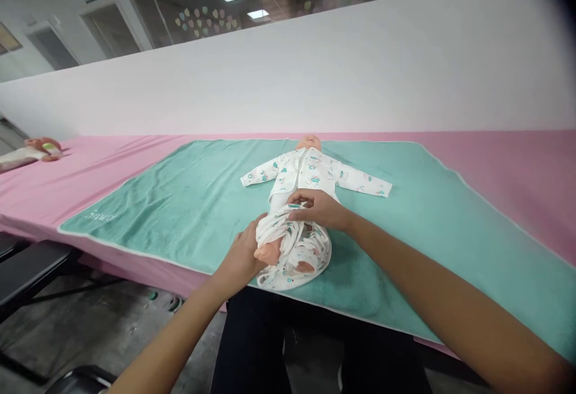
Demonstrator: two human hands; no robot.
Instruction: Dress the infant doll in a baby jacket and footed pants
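Observation:
A baby doll lies on its back on a green towel, its head toward the wall. It wears a white printed jacket with both sleeves spread out. White printed baby pants are bunched around its legs, and a doll foot pokes out at the left. My right hand pinches the gathered cloth of the pants from above. At the left side of the bundle, my left hand wraps around the cloth and the doll's leg; its fingertips are partly hidden.
Pink cloth covers the table under the towel. A low white wall stands behind it. Another doll lies at the far left. A dark folding chair stands by the table's front left.

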